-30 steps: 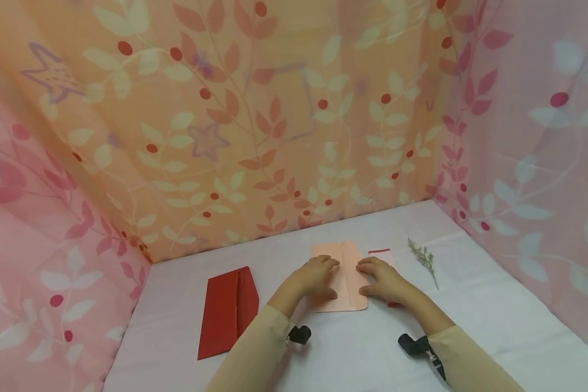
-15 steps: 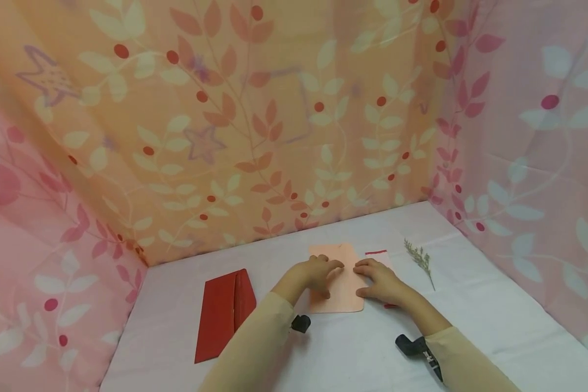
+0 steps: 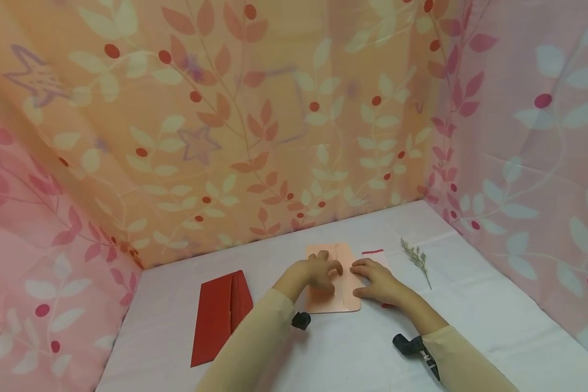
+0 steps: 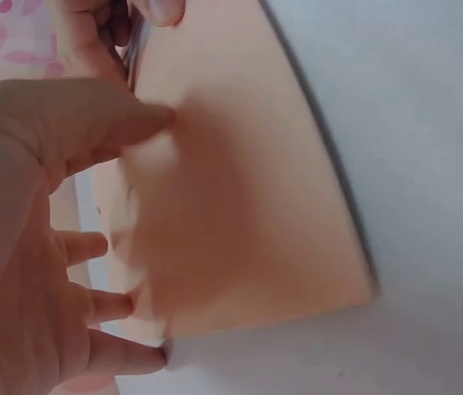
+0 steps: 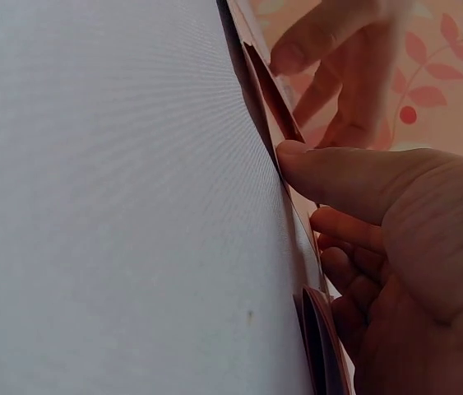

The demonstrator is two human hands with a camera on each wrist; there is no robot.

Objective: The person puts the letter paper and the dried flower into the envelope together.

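Observation:
A peach paper envelope [image 3: 349, 305] lies flat on the white table, with a crease line running down its right part. My left hand [image 3: 320, 274] is over its left half, fingers spread and bent. In the left wrist view, the thumb of that left hand [image 4: 25, 222] reaches over the paper, and a blurred shadow falls below it. My right hand [image 3: 377, 283] rests on the envelope's right edge. The right wrist view shows the thumb of the right hand [image 5: 428, 239] touching the edge, where a narrow dark gap parts the paper layers.
A red envelope [image 3: 213, 318] lies at the left of the table. Partly beneath the right hand is a pale pink paper piece with red ends [image 3: 379, 258]. A dried green sprig [image 3: 418, 258] lies farther right. Patterned curtains [image 3: 274, 109] enclose the table.
The crease line on the peach envelope, out of sight half a second ago, shows again. The left fingers have shifted slightly over the paper; the right hand stays at the edge.

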